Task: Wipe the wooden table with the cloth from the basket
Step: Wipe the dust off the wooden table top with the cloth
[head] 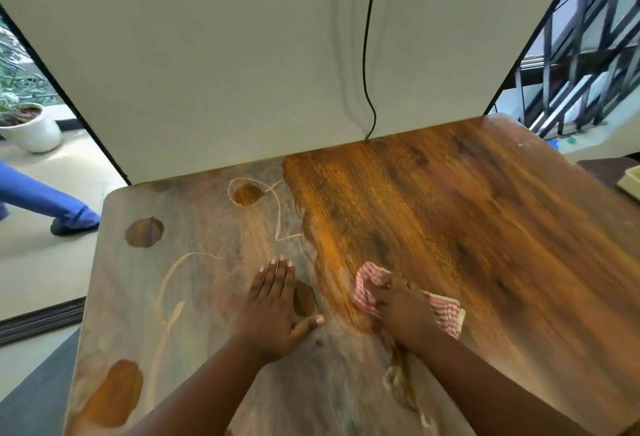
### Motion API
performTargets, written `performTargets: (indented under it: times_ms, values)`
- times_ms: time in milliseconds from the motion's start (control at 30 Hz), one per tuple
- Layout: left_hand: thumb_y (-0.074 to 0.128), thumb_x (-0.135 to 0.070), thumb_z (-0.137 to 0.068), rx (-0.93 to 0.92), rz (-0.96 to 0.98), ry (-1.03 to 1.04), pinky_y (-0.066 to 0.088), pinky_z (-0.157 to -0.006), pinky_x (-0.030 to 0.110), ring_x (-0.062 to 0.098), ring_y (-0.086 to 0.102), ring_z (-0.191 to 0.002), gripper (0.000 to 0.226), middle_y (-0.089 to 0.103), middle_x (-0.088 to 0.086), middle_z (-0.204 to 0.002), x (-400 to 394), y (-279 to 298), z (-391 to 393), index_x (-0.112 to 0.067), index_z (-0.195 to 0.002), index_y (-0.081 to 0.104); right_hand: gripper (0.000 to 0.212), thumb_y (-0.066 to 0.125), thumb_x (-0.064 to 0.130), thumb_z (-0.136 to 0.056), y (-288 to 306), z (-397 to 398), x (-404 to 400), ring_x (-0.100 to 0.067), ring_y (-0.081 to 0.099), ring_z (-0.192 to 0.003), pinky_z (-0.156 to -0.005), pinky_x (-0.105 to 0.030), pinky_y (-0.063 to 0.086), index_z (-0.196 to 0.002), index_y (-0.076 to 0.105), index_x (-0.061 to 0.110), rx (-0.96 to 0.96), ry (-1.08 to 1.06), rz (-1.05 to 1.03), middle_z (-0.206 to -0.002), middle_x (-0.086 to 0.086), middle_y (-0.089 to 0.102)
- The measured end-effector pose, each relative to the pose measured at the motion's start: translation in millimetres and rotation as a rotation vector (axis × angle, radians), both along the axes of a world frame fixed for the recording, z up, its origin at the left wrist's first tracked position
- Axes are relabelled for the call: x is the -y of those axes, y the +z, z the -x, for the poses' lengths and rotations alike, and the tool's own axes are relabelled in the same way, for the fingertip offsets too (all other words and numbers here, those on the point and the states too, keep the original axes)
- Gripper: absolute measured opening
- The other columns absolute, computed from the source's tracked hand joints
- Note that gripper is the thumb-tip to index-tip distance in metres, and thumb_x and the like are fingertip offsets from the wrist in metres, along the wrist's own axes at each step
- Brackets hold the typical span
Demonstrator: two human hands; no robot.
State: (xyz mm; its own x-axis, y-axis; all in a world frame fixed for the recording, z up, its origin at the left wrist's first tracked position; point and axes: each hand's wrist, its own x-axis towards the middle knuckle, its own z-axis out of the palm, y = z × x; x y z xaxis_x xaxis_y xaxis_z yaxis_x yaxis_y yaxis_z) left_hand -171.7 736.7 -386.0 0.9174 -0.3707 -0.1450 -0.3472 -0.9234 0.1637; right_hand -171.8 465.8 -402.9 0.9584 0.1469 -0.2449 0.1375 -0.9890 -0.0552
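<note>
Bright, even daylight, coming in from the openings at both far corners; white backdrop (242, 54) lit flat, no hard shadows. Wooden table (485, 227) has a warm sheen on its right half, left half looks dull and grey. Motion blur on the right hand (405, 318) and cloth (446, 314), table grain near them smeared; left hand (273, 311) fairly sharp. Wide-angle distortion bends table edges and backdrop sides, corners soft

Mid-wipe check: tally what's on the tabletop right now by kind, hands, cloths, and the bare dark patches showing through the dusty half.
Hands: 2, left hand flat on the wooden table, right hand gripping the cloth
Cloths: 1, red-and-white striped cloth
Bare patches in the dusty half: 4
Total: 7
</note>
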Motion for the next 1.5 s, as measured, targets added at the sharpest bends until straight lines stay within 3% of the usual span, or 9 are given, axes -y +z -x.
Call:
performTargets:
  times_ms: [133, 233, 367, 467, 567, 733, 933, 1200, 1500]
  values:
    - [-0.009, -0.088, -0.072, 0.018, 0.002, -0.061, -0.029, -0.11, 0.035, 0.022, -0.03, -0.139, 0.113, -0.015, 0.013, -0.159, 11, 3, 14, -0.006, -0.151, -0.011, 0.05, 0.033, 0.036, -0.094, -5, 54, -38, -0.031, 0.037, -0.12, -0.096, -0.041, 0.033, -0.142, 0.024, 0.048, -0.015, 0.053, -0.076, -0.147, 0.0, 0.032]
    - [-0.001, -0.087, -0.077, 0.035, -0.012, -0.108, -0.029, -0.109, 0.034, 0.02, -0.032, -0.139, 0.11, -0.014, 0.013, -0.16, 20, 2, 23, -0.006, -0.151, -0.011, 0.042, 0.043, 0.036, -0.092, 4, 118, -7, -0.025, 0.043, -0.106, -0.088, -0.033, 0.032, -0.131, 0.044, 0.051, -0.136, 0.144, -0.286, -0.131, 0.007, 0.044]
    - [0.003, -0.086, -0.079, 0.03, -0.001, -0.13, -0.027, -0.11, 0.035, 0.022, -0.035, -0.137, 0.107, -0.017, 0.014, -0.159, 27, 2, 38, -0.006, -0.148, -0.017, 0.037, 0.051, 0.018, -0.093, 25, 130, 46, -0.015, 0.05, -0.109, -0.083, -0.014, 0.028, -0.126, 0.06, 0.032, -0.132, -0.06, -0.326, -0.127, 0.001, 0.053]
    - [-0.001, -0.086, -0.078, 0.035, -0.01, -0.157, -0.028, -0.11, 0.036, 0.025, -0.038, -0.136, 0.107, -0.024, 0.013, -0.156, 35, 5, 49, -0.006, -0.146, -0.021, 0.041, 0.048, 0.018, -0.094, 31, 125, 34, -0.019, 0.05, -0.112, -0.088, -0.022, 0.033, -0.133, 0.054, 0.031, -0.035, -0.159, -0.256, -0.131, -0.005, 0.051]
    - [0.001, -0.085, -0.079, 0.044, 0.025, -0.174, -0.028, -0.11, 0.036, 0.025, -0.036, -0.137, 0.107, -0.025, 0.013, -0.155, 44, 8, 59, -0.006, -0.147, -0.019, 0.035, 0.053, 0.019, -0.09, 27, 151, 12, -0.016, 0.048, -0.112, -0.1, -0.029, 0.034, -0.122, 0.064, 0.026, -0.059, -0.018, -0.32, -0.125, -0.001, 0.054]
    - [-0.004, -0.086, -0.078, 0.038, 0.044, -0.198, -0.027, -0.112, 0.036, 0.023, -0.033, -0.14, 0.102, -0.026, 0.01, -0.154, 47, 1, 88, -0.011, -0.143, -0.025, 0.04, 0.057, 0.019, -0.086, 40, 202, 42, -0.012, 0.052, -0.105, -0.087, -0.018, 0.035, -0.123, 0.063, 0.032, -0.322, 0.194, -0.369, -0.117, 0.0, 0.058]
    - [-0.006, -0.086, -0.077, -0.002, -0.01, -0.144, -0.024, -0.113, 0.037, 0.023, -0.032, -0.14, 0.104, -0.024, 0.011, -0.156, 43, -10, 129, -0.01, -0.145, -0.023, 0.039, 0.056, 0.015, -0.082, 50, 193, 50, -0.007, 0.053, -0.106, -0.088, -0.021, 0.04, -0.111, 0.064, 0.039, -0.239, -0.006, -0.358, -0.116, 0.013, 0.061]
    - [-0.01, -0.084, -0.074, 0.014, -0.044, 0.043, -0.029, -0.109, 0.034, 0.022, -0.035, -0.137, 0.103, -0.028, 0.009, -0.151, 50, 5, 182, -0.009, -0.143, -0.024, 0.036, 0.057, 0.013, -0.076, 40, 220, 33, -0.014, 0.056, -0.101, -0.082, -0.025, 0.04, -0.106, 0.066, 0.03, -0.4, 0.365, -0.334, -0.111, 0.003, 0.062]
    - [-0.012, -0.084, -0.073, -0.068, -0.08, 0.338, -0.028, -0.109, 0.032, 0.021, -0.031, -0.139, 0.105, -0.028, 0.007, -0.151, 27, 3, 279, -0.009, -0.146, -0.021, 0.029, 0.057, 0.022, -0.082, 31, 224, -38, -0.023, 0.056, -0.096, -0.068, -0.029, 0.036, -0.11, 0.059, 0.028, -0.175, 0.446, -0.318, -0.106, -0.003, 0.061]
